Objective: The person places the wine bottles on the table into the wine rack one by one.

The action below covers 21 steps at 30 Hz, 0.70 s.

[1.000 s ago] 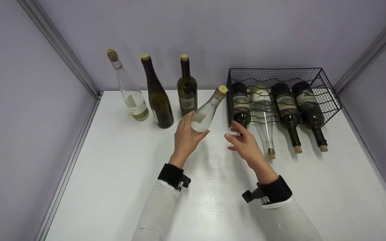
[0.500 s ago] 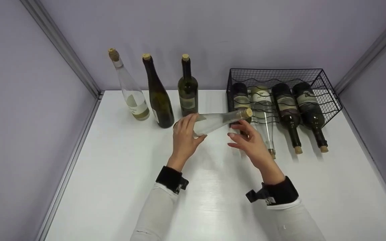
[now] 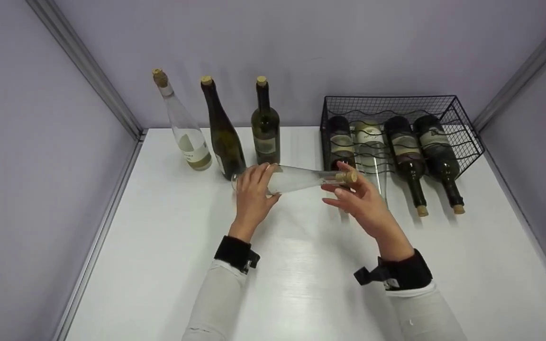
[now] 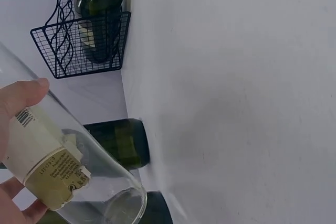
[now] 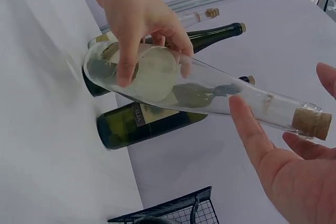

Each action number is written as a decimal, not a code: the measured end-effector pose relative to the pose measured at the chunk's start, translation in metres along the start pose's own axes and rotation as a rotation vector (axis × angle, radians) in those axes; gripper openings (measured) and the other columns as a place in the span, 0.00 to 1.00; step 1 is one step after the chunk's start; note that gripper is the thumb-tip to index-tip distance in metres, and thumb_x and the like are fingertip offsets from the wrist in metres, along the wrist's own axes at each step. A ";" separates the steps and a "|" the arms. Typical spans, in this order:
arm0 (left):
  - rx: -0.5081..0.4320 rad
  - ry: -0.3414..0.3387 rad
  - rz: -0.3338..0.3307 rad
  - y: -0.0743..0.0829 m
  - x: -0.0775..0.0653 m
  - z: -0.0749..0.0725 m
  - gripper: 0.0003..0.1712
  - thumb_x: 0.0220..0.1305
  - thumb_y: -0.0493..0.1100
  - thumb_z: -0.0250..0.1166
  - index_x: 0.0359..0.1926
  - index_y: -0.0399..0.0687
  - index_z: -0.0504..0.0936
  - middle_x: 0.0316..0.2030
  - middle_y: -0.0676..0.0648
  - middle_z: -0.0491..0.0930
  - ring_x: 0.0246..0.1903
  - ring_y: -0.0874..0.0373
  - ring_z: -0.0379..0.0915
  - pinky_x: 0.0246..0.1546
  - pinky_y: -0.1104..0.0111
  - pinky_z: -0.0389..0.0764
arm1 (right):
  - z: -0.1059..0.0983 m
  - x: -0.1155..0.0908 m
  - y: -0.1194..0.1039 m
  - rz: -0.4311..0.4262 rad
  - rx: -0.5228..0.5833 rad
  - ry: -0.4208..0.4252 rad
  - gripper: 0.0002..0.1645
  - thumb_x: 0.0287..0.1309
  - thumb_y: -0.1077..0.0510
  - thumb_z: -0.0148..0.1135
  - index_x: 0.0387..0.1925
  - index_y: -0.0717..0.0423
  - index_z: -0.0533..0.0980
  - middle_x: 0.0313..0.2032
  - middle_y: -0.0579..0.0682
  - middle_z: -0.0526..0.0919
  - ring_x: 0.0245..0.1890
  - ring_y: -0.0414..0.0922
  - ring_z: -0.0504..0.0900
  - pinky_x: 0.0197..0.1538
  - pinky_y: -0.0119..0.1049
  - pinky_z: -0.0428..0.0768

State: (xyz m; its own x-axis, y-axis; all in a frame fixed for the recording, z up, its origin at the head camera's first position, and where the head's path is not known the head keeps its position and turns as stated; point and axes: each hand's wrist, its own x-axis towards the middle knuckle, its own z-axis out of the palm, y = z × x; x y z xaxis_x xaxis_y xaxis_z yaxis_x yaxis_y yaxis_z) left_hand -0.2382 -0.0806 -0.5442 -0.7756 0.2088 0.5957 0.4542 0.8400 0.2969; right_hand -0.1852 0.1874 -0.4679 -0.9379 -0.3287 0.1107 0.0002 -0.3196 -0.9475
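Observation:
A clear glass bottle [image 3: 299, 180] with a cork lies nearly level above the white table. My left hand [image 3: 254, 194] grips it round the base end; in the left wrist view its thumb and fingers press the torn paper label [image 4: 55, 177]. My right hand [image 3: 368, 206] is at the corked neck, its fingers spread and fairly straight around it. In the right wrist view one fingertip meets or nearly meets the glass near the neck, and the cork [image 5: 311, 123] sits between its digits. Whether the right fingers bear on the neck I cannot tell.
A black wire rack [image 3: 391, 102] at the back right holds several corked bottles lying necks forward. Left of it stand a dark green bottle [image 3: 266, 128], a slimmer brown-green bottle [image 3: 225, 137] and a clear bottle [image 3: 188, 137]. Walls enclose the table's back and sides.
The clear bottle has swung from tilted upright to nearly level, its cork now to the right. My left hand has turned with it; my right hand has moved slightly right, up to the neck.

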 end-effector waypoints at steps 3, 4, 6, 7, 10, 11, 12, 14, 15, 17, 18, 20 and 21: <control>0.038 -0.007 0.032 -0.004 -0.001 -0.002 0.45 0.45 0.45 0.81 0.66 0.51 0.72 0.60 0.46 0.72 0.62 0.46 0.64 0.62 0.50 0.63 | -0.002 -0.001 -0.005 0.037 -0.047 -0.009 0.40 0.66 0.66 0.58 0.75 0.61 0.53 0.62 0.68 0.67 0.60 0.57 0.75 0.56 0.52 0.77; 0.050 -0.006 0.045 -0.005 -0.001 -0.003 0.45 0.46 0.45 0.81 0.66 0.52 0.72 0.60 0.46 0.72 0.62 0.46 0.63 0.63 0.50 0.63 | -0.003 -0.002 -0.007 0.050 -0.073 -0.010 0.40 0.66 0.66 0.58 0.74 0.62 0.53 0.61 0.68 0.68 0.59 0.56 0.76 0.55 0.51 0.77; 0.074 -0.003 0.071 -0.006 -0.001 -0.004 0.45 0.45 0.44 0.81 0.66 0.53 0.72 0.61 0.46 0.71 0.62 0.46 0.63 0.64 0.51 0.62 | -0.005 -0.002 -0.010 0.079 -0.134 -0.012 0.39 0.66 0.66 0.59 0.74 0.63 0.55 0.60 0.69 0.71 0.57 0.54 0.78 0.53 0.50 0.79; 0.081 0.001 0.083 -0.006 -0.001 -0.005 0.45 0.45 0.43 0.81 0.66 0.53 0.72 0.61 0.46 0.71 0.62 0.46 0.62 0.64 0.51 0.61 | -0.005 -0.002 -0.011 0.092 -0.173 -0.009 0.38 0.66 0.66 0.60 0.73 0.64 0.56 0.58 0.70 0.73 0.55 0.53 0.80 0.52 0.49 0.79; 0.108 0.008 0.112 -0.006 0.000 -0.006 0.44 0.45 0.42 0.81 0.65 0.54 0.73 0.61 0.46 0.71 0.63 0.46 0.62 0.65 0.49 0.60 | -0.006 -0.001 -0.014 0.131 -0.319 0.009 0.35 0.65 0.64 0.62 0.70 0.68 0.61 0.54 0.68 0.76 0.48 0.49 0.83 0.48 0.45 0.82; 0.117 0.009 0.118 -0.006 0.000 -0.007 0.44 0.45 0.41 0.81 0.64 0.55 0.73 0.62 0.46 0.71 0.63 0.46 0.62 0.65 0.48 0.59 | -0.005 -0.001 -0.014 0.142 -0.379 0.014 0.34 0.65 0.63 0.62 0.68 0.68 0.63 0.53 0.67 0.77 0.46 0.47 0.84 0.47 0.42 0.82; 0.125 0.009 0.124 -0.005 0.000 -0.008 0.43 0.45 0.41 0.81 0.64 0.55 0.73 0.62 0.46 0.71 0.64 0.45 0.61 0.65 0.48 0.58 | -0.004 -0.001 -0.014 0.146 -0.441 0.018 0.33 0.65 0.62 0.63 0.67 0.69 0.64 0.52 0.66 0.79 0.44 0.46 0.84 0.46 0.40 0.83; 0.145 0.007 0.135 -0.003 0.000 -0.010 0.44 0.45 0.41 0.81 0.65 0.56 0.73 0.62 0.47 0.71 0.64 0.45 0.61 0.65 0.46 0.58 | -0.001 0.000 -0.013 0.126 -0.582 0.033 0.31 0.64 0.60 0.64 0.64 0.69 0.68 0.48 0.62 0.81 0.41 0.44 0.84 0.43 0.34 0.82; 0.151 0.007 0.141 -0.002 0.000 -0.011 0.44 0.45 0.41 0.81 0.65 0.56 0.73 0.62 0.47 0.71 0.64 0.45 0.61 0.65 0.45 0.57 | 0.000 0.000 -0.012 0.111 -0.638 0.036 0.30 0.64 0.60 0.65 0.63 0.69 0.70 0.46 0.60 0.82 0.40 0.44 0.84 0.41 0.32 0.82; 0.160 0.008 0.156 0.000 0.001 -0.013 0.44 0.45 0.40 0.81 0.65 0.57 0.74 0.62 0.47 0.72 0.64 0.45 0.61 0.65 0.45 0.57 | 0.002 0.001 -0.009 0.074 -0.741 0.043 0.27 0.63 0.59 0.66 0.60 0.68 0.73 0.40 0.57 0.83 0.35 0.44 0.83 0.36 0.31 0.80; 0.160 0.011 0.166 0.001 0.001 -0.014 0.44 0.45 0.40 0.81 0.65 0.58 0.74 0.62 0.47 0.72 0.64 0.45 0.61 0.65 0.44 0.57 | 0.003 0.002 -0.007 0.058 -0.785 0.048 0.26 0.62 0.58 0.67 0.58 0.67 0.75 0.37 0.54 0.83 0.33 0.44 0.83 0.34 0.31 0.80; 0.157 0.016 0.181 0.004 0.002 -0.016 0.44 0.43 0.39 0.81 0.65 0.58 0.75 0.61 0.47 0.73 0.64 0.45 0.62 0.64 0.44 0.58 | 0.004 0.004 -0.003 0.044 -0.846 0.060 0.24 0.60 0.56 0.69 0.54 0.65 0.78 0.34 0.52 0.84 0.28 0.45 0.83 0.30 0.32 0.79; 0.155 0.017 0.188 0.005 0.002 -0.017 0.44 0.42 0.39 0.81 0.64 0.58 0.75 0.61 0.47 0.73 0.63 0.45 0.62 0.64 0.44 0.58 | 0.004 0.004 -0.001 0.050 -0.860 0.064 0.23 0.60 0.55 0.69 0.53 0.64 0.79 0.33 0.51 0.84 0.26 0.45 0.83 0.29 0.33 0.80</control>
State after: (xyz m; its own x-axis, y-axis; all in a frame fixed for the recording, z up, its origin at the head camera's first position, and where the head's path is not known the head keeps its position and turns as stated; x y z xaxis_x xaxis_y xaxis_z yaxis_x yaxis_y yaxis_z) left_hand -0.2306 -0.0844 -0.5290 -0.6752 0.3616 0.6429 0.5164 0.8541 0.0620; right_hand -0.1880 0.1827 -0.4650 -0.9616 -0.2653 0.0701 -0.1961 0.4858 -0.8518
